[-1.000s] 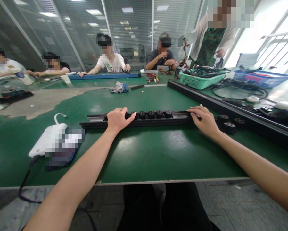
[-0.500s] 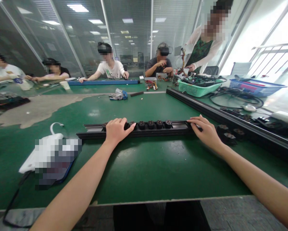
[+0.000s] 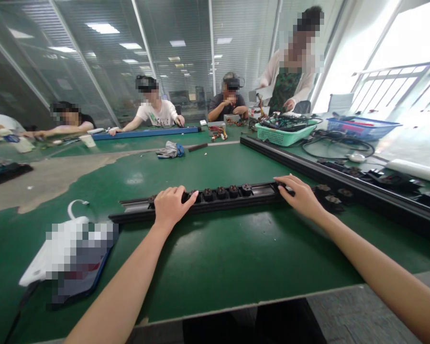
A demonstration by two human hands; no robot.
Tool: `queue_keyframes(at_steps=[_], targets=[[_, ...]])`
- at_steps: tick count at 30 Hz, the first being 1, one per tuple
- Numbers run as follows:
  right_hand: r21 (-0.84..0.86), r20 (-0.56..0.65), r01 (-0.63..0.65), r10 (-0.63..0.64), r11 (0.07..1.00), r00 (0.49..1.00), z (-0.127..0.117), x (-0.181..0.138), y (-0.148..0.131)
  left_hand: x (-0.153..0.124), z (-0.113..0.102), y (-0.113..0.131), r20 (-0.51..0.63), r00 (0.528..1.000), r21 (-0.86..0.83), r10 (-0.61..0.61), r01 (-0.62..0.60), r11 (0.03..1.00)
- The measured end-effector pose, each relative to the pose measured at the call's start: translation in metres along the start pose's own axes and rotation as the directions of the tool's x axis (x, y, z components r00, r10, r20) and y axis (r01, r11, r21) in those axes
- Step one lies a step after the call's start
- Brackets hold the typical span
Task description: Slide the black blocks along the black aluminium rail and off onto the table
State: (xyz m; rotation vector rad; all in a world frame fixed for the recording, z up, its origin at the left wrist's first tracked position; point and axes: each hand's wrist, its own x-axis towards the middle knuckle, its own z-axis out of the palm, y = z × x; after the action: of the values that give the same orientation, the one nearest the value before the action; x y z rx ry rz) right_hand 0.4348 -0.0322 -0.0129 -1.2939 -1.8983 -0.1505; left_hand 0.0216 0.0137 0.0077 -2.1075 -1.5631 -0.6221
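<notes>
While the green table (image 3: 215, 263) bears everything, the long black rail (image 3: 387, 203) runs obliquely to the right of the short black rail (image 3: 222, 205), the reference piece, which lies on the tabletop. Green basket (image 3: 284, 138): beyond the short black rail, to its right. White device (image 3: 53, 251): near its left end. Left hand (image 3: 172, 205): clasps its left half from above. Right hand (image 3: 301, 193): fingers bent onto its right end; cannot tell whether they pinch rail or insert. Black round pieces (image 3: 221, 192): seated in its channel, in a row between the hands.
</notes>
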Motion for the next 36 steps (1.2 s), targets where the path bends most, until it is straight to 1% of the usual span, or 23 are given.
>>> queue_keyframes(at_steps=[3, 11, 24, 30, 36], targets=[[-0.002, -0.002, -0.003, 0.003, 1.0, 1.0, 0.0, 0.001, -0.002, 0.001, -0.002, 0.001, 0.003, 1.0, -0.014, -0.018, 0.018, 1.0], [0.035, -0.019, -0.015, 0.016, 0.999, 1.0, 0.003, 0.003, -0.005, 0.002, -0.006, 0.005, -0.003, 1.0, -0.027, -0.01, 0.01, 1.0], [0.068, -0.038, 0.009, -0.006, 0.998, 0.999, 0.008, 0.001, 0.011, 0.002, -0.004, 0.006, -0.019, 0.996, -0.04, -0.085, 0.084, 0.996], [0.075, -0.033, 0.027, -0.024, 0.997, 0.999, 0.006, 0.002, 0.012, 0.001, -0.005, 0.006, -0.024, 0.996, -0.033, -0.09, 0.089, 0.995], [0.064, -0.043, 0.01, -0.008, 0.998, 0.999, 0.004, 0.001, 0.015, 0.002, -0.004, 0.007, -0.016, 0.994, -0.031, -0.104, 0.103, 0.994]])
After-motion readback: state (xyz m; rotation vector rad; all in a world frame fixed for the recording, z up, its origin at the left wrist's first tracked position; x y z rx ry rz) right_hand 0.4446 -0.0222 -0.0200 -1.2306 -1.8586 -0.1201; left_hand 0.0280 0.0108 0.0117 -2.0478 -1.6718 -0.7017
